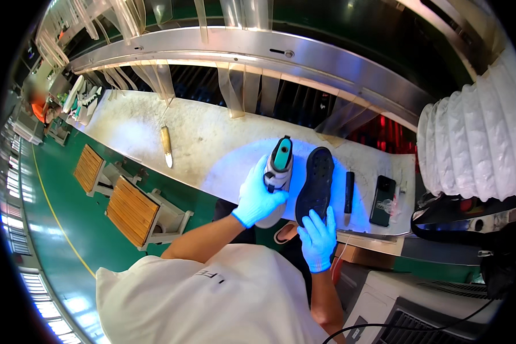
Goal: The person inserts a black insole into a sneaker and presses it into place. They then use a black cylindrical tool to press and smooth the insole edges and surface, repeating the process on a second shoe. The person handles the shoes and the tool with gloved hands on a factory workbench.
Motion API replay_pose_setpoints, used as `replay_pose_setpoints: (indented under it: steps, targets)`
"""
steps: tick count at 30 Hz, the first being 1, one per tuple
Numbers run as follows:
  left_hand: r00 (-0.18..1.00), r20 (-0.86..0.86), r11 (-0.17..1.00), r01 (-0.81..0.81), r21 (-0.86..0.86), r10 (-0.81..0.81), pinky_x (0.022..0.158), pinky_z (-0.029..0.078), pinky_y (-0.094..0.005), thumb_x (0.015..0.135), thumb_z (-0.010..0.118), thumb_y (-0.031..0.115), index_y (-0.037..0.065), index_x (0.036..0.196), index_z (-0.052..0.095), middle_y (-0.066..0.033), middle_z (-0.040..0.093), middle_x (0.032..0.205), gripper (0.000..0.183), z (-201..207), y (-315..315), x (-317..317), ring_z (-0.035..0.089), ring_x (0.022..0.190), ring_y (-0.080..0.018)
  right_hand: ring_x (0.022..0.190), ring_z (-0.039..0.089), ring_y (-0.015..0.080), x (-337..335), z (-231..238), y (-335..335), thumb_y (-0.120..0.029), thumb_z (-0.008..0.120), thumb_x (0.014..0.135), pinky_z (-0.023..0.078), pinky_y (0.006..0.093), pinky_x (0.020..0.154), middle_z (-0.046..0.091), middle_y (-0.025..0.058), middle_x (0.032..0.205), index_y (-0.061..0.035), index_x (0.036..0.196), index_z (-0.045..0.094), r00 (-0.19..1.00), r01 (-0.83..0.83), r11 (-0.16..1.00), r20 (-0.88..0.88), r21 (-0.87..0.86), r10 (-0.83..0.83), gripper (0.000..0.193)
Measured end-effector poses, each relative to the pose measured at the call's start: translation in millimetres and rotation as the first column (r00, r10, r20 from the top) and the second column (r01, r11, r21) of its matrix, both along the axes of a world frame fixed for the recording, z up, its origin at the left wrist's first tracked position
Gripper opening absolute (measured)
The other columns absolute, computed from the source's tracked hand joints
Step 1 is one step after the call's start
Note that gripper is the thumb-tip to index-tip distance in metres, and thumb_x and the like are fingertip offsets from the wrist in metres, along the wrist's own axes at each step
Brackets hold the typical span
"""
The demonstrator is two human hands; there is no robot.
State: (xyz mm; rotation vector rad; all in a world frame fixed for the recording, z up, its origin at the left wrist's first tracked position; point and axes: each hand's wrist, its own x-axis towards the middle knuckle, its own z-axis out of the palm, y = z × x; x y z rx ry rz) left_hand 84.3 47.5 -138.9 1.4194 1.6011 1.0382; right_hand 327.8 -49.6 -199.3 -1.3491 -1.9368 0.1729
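My gloved left hand [254,198] is wrapped round the side of a light grey shoe upper [280,176] with a teal piece [282,153] in its top opening. The shoe is held upright over the bench's near edge, and its lower part is partly hidden by the hand. To its right, a black shoe sole [316,179] lies lengthwise with its hollow side up. My gloved right hand [317,241] touches the sole's near end, fingers stretched out and spread. A dark-handled brush [349,195] lies just right of the sole.
On the pale bench [200,137] lie a wooden-handled knife [166,147] and a black phone [382,199]. Several shoes [86,103] stand at the far left. A metal machine with clear strip curtains [232,86] runs behind; a white ribbed duct [473,143] is at right. Wooden-topped stools [133,211] stand at left.
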Motion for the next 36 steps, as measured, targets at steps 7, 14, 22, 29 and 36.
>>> replay_pose_setpoints:
  steps: [7,14,22,29,36]
  targets:
    - [0.986,-0.164,0.981,0.033,0.193,-0.001,0.118,0.055,-0.0485,0.074,0.099,0.03,-0.001,0.167,0.047,-0.0302,0.058,0.16,0.11,-4.9,-55.5,-18.4,0.064,0.144,-0.0461,0.151,0.054,0.0541,-10.4,2.2,-29.7,-0.024,0.097,0.082,0.053,0.0602,0.115,0.058,0.0283,0.163,-0.0084,0.139,0.075,0.998,0.052,0.997,0.03,-0.058,-0.05,0.063]
    - [0.712,-0.63,0.608,0.658,0.444,-0.311,0.099,0.056,-0.0591,0.074,0.096,0.03,0.004,0.134,0.072,-0.0241,0.067,0.142,0.069,-20.7,-91.4,-61.7,0.068,0.125,-0.0473,0.142,0.062,0.0501,-5.6,-6.8,-22.8,-0.032,0.103,0.072,0.055,0.0552,0.116,0.059,0.0252,0.162,-0.0024,0.148,0.066,0.994,0.1,0.993,-0.035,-0.068,-0.102,0.09]
    - [0.699,-0.685,0.419,0.695,0.584,-0.204,0.092,0.059,-0.0584,0.072,0.083,0.007,0.006,0.121,0.079,-0.0189,0.075,0.13,0.049,-22.0,-38.2,-56.4,0.074,0.116,-0.0422,0.136,0.068,0.0452,-19.2,-19.0,-16.7,-0.013,0.094,0.078,0.059,0.0515,0.111,0.066,0.0209,0.157,-0.0067,0.141,0.071,0.971,0.24,0.971,-0.012,0.02,-0.24,0.067]
    - [0.906,-0.191,0.831,0.424,0.36,-0.379,0.093,0.066,-0.0399,0.077,0.098,0.013,0.006,0.123,0.082,-0.0163,0.083,0.117,0.05,131.6,-10.0,-31.7,0.083,0.106,-0.0306,0.124,0.075,0.041,-16.9,91.7,-12.4,0.0,0.089,0.079,0.063,0.0469,0.102,0.08,0.0166,0.129,-0.0054,0.119,0.08,0.982,-0.063,0.96,-0.154,0.272,0.109,0.042]
    - [0.902,-0.075,0.86,0.429,0.275,-0.426,0.104,0.064,-0.0403,0.083,0.101,0.019,0.004,0.139,0.073,-0.0158,0.08,0.129,0.065,116.6,-26.1,-4.2,0.08,0.116,-0.0252,0.113,0.073,0.0187,-36.7,148.0,-27.0,-0.005,0.083,0.099,0.06,0.0366,0.102,0.078,0.0122,0.127,0.0072,0.141,0.072,0.657,-0.172,0.97,-0.754,-0.17,-0.015,0.046]
